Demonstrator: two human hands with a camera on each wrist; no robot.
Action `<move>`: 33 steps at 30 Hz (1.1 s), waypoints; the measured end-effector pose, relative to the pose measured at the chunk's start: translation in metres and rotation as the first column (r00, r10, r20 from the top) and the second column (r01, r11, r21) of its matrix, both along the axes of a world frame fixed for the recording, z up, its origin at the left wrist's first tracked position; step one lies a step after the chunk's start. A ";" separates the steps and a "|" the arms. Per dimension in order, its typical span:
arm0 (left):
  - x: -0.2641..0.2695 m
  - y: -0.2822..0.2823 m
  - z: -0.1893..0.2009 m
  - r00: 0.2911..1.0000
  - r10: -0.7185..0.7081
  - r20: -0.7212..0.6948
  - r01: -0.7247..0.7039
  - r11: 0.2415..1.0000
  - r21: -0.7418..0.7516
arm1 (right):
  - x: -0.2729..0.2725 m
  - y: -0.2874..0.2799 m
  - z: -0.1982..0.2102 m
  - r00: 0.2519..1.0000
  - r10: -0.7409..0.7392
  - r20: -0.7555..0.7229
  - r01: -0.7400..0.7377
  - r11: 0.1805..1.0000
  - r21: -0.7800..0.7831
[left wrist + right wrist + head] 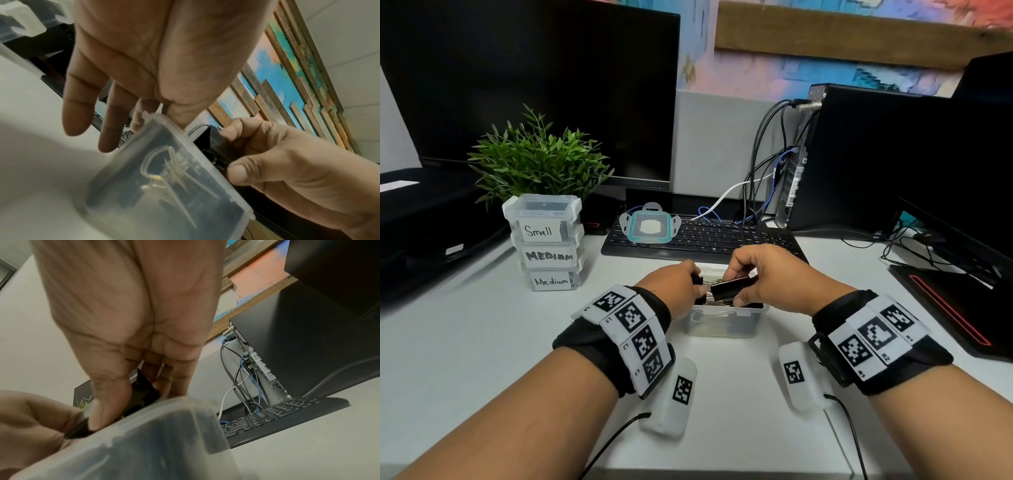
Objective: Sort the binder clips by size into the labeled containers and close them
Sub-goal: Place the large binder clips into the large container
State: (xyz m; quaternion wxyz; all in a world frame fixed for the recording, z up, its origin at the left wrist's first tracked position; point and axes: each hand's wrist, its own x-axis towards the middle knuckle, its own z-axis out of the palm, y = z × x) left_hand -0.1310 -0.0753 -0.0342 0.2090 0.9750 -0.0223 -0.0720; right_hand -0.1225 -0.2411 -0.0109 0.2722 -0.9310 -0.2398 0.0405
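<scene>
Both hands work over the open container [722,323]: right hand [767,277] pinches a large binder clip [729,287]; left hand [678,284] apparently pinches another. Next: choosing its labelled container.

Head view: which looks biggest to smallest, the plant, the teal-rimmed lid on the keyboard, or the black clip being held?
1. Plant, clearly largest.
2. Teal-rimmed lid.
3. Black clip, partly hidden by the right hand; it looks close to the lid, so the order is unsure.
</scene>
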 end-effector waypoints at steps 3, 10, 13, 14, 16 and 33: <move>0.000 0.002 0.003 1.000 0.001 0.005 -0.001 1.000 0.005 | 0.001 -0.002 0.000 1.000 0.013 -0.016 -0.013 0.999 -0.031; 0.001 0.002 0.001 1.000 0.002 -0.004 -0.002 1.000 -0.030 | 0.006 -0.006 -0.002 1.000 0.020 -0.023 -0.020 0.999 -0.041; 0.000 0.003 0.001 1.000 0.001 -0.005 -0.001 0.999 -0.044 | 0.009 -0.010 -0.003 1.000 -0.011 -0.002 0.011 1.000 -0.011; 0.000 0.004 0.001 1.000 -0.001 -0.004 0.000 0.999 -0.048 | 0.010 -0.012 -0.003 1.000 -0.026 0.014 0.026 1.000 -0.016; -0.001 0.004 0.000 1.000 -0.002 -0.006 0.002 0.999 -0.053 | 0.011 -0.015 -0.002 0.998 -0.048 0.035 0.049 0.998 -0.037; 0.004 -0.001 0.001 0.999 0.035 0.022 -0.033 0.998 -0.061 | 0.007 0.008 -0.002 0.983 -0.182 -0.035 0.177 0.978 -0.110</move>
